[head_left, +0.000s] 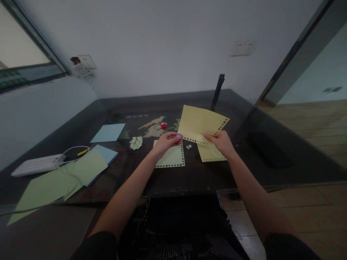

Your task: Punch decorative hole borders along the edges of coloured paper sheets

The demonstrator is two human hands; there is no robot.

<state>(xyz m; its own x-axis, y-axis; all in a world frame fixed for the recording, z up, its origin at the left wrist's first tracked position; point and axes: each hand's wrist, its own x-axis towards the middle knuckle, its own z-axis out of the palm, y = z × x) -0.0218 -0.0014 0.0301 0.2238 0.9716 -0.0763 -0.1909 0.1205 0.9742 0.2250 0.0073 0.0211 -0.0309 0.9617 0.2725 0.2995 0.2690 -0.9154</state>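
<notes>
A yellow sheet of paper [199,121] is held up above the desk, slightly curved, with small cut-out holes along its right and lower edges. My right hand [222,141] pinches it near the lower right corner. At the lower left corner, my left hand [168,141] is closed on a small purple craft punch [178,135], mostly hidden by the fingers. Below lie a pale green sheet [170,159] with holes along two edges and another yellow sheet [211,154] with a punched lower edge. Between them sit a few tiny paper cut-outs [189,147].
A red craft punch [163,125] stands farther back, near a heap of paper cut-outs [136,142]. Left are blue paper [108,133], green sheets [62,180] and a white power strip [38,164] with a cable. A black post [217,92] rises at the back; a dark flat object [268,148] lies right.
</notes>
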